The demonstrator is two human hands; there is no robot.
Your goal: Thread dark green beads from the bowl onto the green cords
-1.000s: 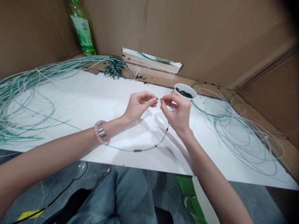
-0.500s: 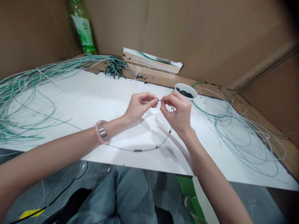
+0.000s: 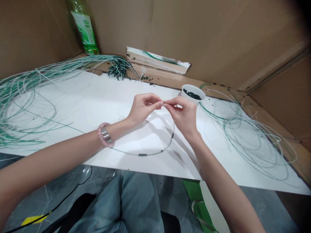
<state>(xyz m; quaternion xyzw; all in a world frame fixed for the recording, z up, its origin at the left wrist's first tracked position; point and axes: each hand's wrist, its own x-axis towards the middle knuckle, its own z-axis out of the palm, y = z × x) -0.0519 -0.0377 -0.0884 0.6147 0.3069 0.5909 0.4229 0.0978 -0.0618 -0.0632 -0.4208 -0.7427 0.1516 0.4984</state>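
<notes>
Over the white board, the fingertips of both hands meet in a pinch. My left hand, wearing a pink bead bracelet at the wrist, pinches a tiny dark bead, mostly hidden by the fingers. My right hand pinches a thin wire; its tip is hidden between the fingers. The wire hangs from the right fingers and curves back under my left wrist. Small dark beads sit along it, with a short row of several black beads at the bottom of the curve.
Behind my right hand stands a white bowl of dark beads. A large bundle of green and white wires covers the left; more loops lie right. A green bottle stands at the cardboard wall. Scattered beads lie along the back.
My right hand has moved slightly left, so the fingertips now touch and the small gap is closed. The hanging wire has shifted left with it.
</notes>
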